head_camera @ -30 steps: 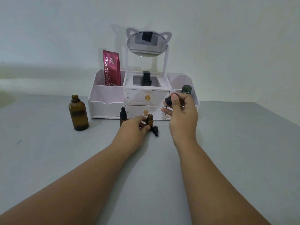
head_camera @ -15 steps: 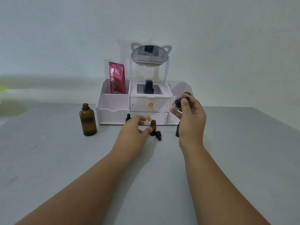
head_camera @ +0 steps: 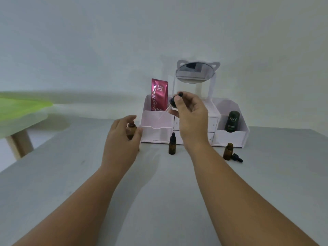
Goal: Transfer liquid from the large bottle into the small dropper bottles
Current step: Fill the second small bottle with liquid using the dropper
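Note:
The large amber bottle stands open on the grey table, left of the organizer. My left hand is wrapped around it, hiding most of its body. My right hand is raised in front of the organizer and pinches a black dropper cap, whose glass pipette slants down to the left. A capped small dropper bottle stands between my hands. Further right an open small bottle stands with a loose dropper cap lying beside it.
A pale pink drawer organizer with a cat-ear mirror stands at the back. It holds a red sachet and a dark green bottle. A green-topped table stands at the far left.
My left hand let go of the small open bottle and moved left onto the large bottle. My right hand carried the dropper leftward and higher. The view swung left.

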